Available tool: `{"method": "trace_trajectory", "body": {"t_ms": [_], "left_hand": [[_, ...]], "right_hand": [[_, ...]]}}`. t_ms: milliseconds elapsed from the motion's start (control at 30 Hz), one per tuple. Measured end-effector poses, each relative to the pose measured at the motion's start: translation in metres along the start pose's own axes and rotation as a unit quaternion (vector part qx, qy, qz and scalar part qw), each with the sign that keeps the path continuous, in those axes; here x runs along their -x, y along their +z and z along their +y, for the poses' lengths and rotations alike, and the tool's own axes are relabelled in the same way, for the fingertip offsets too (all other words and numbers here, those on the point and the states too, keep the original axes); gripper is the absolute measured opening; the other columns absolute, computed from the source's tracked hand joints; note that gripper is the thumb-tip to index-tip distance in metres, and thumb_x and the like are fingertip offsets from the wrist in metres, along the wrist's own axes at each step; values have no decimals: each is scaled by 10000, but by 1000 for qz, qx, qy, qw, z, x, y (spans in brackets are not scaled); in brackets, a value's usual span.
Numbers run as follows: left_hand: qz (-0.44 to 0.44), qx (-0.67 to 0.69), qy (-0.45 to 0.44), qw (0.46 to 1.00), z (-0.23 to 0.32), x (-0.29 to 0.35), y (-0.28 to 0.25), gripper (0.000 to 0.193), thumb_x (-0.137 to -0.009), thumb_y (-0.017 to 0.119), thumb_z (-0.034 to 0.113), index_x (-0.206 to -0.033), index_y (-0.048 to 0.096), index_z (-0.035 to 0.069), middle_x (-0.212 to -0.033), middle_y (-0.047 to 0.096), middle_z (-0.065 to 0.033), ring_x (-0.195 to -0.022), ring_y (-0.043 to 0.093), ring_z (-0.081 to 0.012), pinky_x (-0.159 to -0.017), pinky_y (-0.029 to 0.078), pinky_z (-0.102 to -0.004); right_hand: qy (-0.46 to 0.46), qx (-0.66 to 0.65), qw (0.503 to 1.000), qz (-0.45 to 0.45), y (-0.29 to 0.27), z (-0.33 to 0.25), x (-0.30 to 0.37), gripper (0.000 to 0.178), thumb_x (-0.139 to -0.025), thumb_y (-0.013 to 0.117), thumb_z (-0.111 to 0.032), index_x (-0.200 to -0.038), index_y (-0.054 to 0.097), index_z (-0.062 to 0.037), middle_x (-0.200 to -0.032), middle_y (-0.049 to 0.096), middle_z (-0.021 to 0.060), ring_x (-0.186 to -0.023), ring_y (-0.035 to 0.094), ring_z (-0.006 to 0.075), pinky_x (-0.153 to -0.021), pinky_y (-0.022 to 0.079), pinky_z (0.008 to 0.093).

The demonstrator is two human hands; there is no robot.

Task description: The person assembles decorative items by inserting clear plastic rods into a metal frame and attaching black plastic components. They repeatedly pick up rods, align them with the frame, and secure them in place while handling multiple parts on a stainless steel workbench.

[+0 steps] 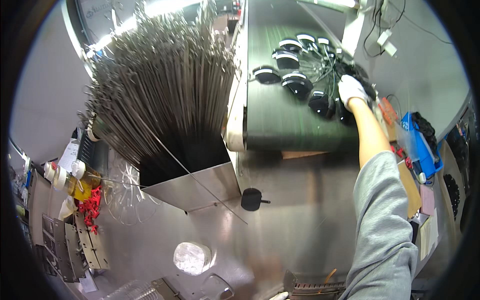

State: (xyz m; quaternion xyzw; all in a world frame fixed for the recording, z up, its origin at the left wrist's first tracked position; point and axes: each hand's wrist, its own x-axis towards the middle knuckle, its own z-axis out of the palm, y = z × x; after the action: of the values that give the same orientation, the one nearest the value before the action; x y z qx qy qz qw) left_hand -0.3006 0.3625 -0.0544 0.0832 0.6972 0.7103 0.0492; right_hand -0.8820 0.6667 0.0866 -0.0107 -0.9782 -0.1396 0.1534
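My right hand (351, 91), in a white glove, reaches far out over the dark green belt (270, 120). Its fingers look curled at the edge of a fanned cluster of shiny black rounded pieces (297, 85) with thin wire-like stems. What they grip is hidden among the stems. Of my left hand (280, 296) only a bit of white glove shows at the lower edge; its fingers cannot be made out. A single black rounded plate with a small tab (251, 199) lies on the metal table (300, 210), in front of the belt.
Left of the belt stands a metal box (200, 187) packed with long thin hooked metal rods (165, 80); one rod juts out over the table. White-lidded jars (62, 179) and red clips (90, 207) sit at the left. A blue bin (425, 150) stands right, a pale round block (192, 258) in front.
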Motion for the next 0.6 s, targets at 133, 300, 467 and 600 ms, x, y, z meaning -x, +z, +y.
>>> {"method": "trace_trajectory", "body": {"t_ms": [133, 300, 467, 600], "left_hand": [[-4, -43, 45, 998, -7, 2, 1, 587, -787, 762, 135, -1337, 624, -20, -1412, 576, -286, -1328, 562, -416, -1104, 450, -461], [6, -1, 18, 1000, -8, -3, 0, 600, -818, 783, 194, -1340, 612, -50, -1424, 570, -279, -1365, 530, -388, -1135, 416, -467], [11, 194, -80, 978, 10, -7, 3, 633, -927, 729, 168, -1458, 477, -67, -1529, 472, -196, -1419, 458, -310, -1175, 378, -414], [79, 206, -65, 973, 46, -32, 5, 636, -963, 682, 166, -1496, 412, -50, -1475, 519, -188, -1353, 525, -305, -1142, 416, -401]], "right_hand": [[151, -145, 978, -16, -4, -12, 3, 293, -948, 575, -227, -1116, 751, -63, -1245, 683, 224, -1157, 666, 400, -964, 552, 471], [38, -166, 985, 14, -59, -6, 47, 289, -926, 531, -210, -992, 759, -45, -1095, 724, 237, -1052, 697, 408, -908, 560, 485], [-12, -236, 970, 50, -132, 34, 173, 273, -949, 543, -296, -913, 665, -54, -1012, 699, 204, -996, 661, 411, -881, 515, 506], [-61, -380, 917, 107, -186, 58, 335, 210, -933, 665, -226, -929, 675, -16, -886, 683, 217, -844, 663, 428, -750, 521, 512]]}}
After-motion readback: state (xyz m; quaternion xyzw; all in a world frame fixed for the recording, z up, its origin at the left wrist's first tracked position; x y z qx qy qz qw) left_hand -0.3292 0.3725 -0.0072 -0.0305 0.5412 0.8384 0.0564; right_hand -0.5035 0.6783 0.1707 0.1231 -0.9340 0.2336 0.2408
